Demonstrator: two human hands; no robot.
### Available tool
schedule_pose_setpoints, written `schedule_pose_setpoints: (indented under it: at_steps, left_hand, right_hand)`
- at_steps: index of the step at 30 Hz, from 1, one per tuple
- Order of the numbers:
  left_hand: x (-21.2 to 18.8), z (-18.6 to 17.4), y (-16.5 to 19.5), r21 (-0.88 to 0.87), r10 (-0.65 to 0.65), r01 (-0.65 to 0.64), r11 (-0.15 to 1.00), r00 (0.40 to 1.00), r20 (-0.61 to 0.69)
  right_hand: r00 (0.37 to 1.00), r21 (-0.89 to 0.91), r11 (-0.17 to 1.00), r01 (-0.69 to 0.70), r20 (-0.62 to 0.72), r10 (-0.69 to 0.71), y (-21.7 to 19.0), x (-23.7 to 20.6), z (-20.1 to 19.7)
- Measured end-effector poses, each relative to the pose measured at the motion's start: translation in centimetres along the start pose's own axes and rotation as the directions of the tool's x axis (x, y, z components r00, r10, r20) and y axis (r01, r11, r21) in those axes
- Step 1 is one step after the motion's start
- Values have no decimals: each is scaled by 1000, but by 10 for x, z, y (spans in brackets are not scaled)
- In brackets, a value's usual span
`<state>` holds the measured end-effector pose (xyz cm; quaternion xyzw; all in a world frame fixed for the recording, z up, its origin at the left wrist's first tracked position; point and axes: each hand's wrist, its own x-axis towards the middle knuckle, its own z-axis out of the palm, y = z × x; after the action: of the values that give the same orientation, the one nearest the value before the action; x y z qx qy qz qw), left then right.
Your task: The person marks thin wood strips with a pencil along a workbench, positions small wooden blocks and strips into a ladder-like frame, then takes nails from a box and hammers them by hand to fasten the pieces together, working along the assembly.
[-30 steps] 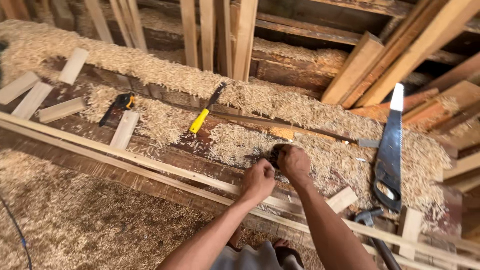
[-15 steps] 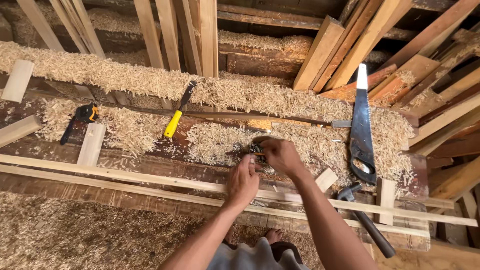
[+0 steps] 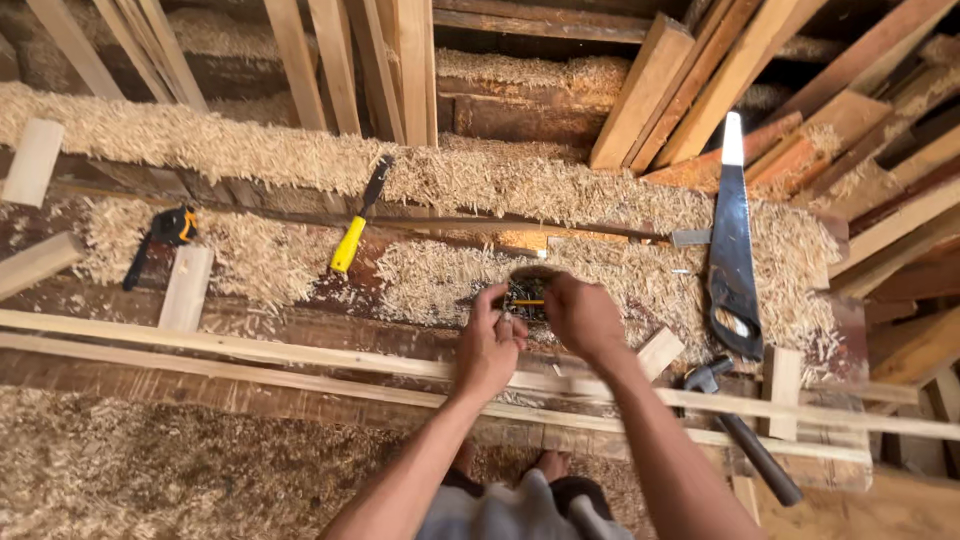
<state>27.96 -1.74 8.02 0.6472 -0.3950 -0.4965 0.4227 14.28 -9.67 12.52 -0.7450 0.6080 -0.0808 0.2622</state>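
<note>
A: Where the two hands meet above the long pale strip [image 3: 300, 345], what sits between them?

B: A small dark tool with a yellow streak [image 3: 524, 296], part hidden. Cannot tell its kind. It lies on the far side of the strip, on the shavings [image 3: 440, 275].

A: Left hand [image 3: 490, 345]?

B: Fingers curled, thumb and forefinger pinched at the tool's near left edge. The hand's heel hangs over the strip.

A: Right hand [image 3: 583, 315]?

B: Closed around the tool's right side, knuckles up, fingers wrapped over the top. The tool shows only in the gap between the two hands.

A: Other kit, placed off the strip?

B: Yellow-handled chisel [image 3: 358, 218] beyond the strip, left of the hands, lying aslant. Further left, a black and yellow tool [image 3: 160, 238] beside a short wood block [image 3: 187, 287] that touches the strip's far edge. Handsaw [image 3: 732, 240] beyond the strip, right of the hands, tip pointing away. Hammer [image 3: 740, 425] crosses the strip's right stretch, handle toward the person. Small offcut [image 3: 659, 352] just right of the right wrist, at the strip.

A: Near side of the strip?

B: Loose shavings heaped there; bare toes [image 3: 550, 463] show below the arms.
</note>
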Motion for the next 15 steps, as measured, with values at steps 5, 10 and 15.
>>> schedule_pose_setpoints:
  at_steps: [5, 10, 15]
  left_hand:
    - [5, 22, 5, 62, 96, -112, 992, 971, 218]
    - [-6, 66, 4, 85, 422, -489, 868, 818, 391]
    - [-20, 93, 7, 60, 516, -585, 809, 754, 406]
  right_hand:
    - [997, 300, 954, -15, 71, -6, 15, -50, -54]
    - [990, 232, 964, -128, 92, 109, 37, -74, -79]
    - [962, 310, 950, -44, -243, 124, 101, -114, -66]
